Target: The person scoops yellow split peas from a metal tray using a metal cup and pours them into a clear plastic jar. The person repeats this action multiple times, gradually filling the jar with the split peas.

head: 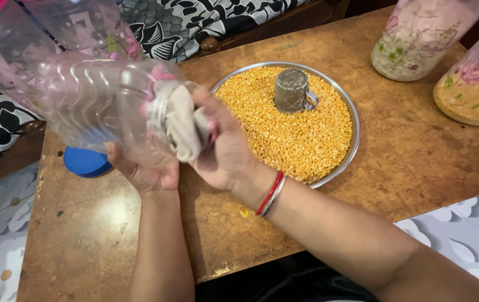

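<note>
Your right hand [225, 148] is bunched around a greyish cloth [183, 123], fingers pressed together and pushing it into the mouth of a clear plastic jar [99, 106]. Your left hand [141, 173] cups the jar from underneath, fingers curled up around its ribbed wall, so it's held sideways in the air above the near-left part of the wooden table [418, 156].

Handling-wise, that jar looks empty and light, and thin-walled enough that I'd guess it flexes if you squeeze hard. Smooth plastic can get slippery, so the ribs are probably your best grip, right where your left palm already sits. The cloth is soft and floppy, so it only goes where your fingertips shove it.

A blue lid [85, 162] lies on the table just below the jar. Further out, a steel plate [351, 112] heaped with yellow split lentils [290, 134] has a small metal cup [292, 89] standing in it. Two flower-printed jars [418, 39] stand well apart at the far right.
</note>
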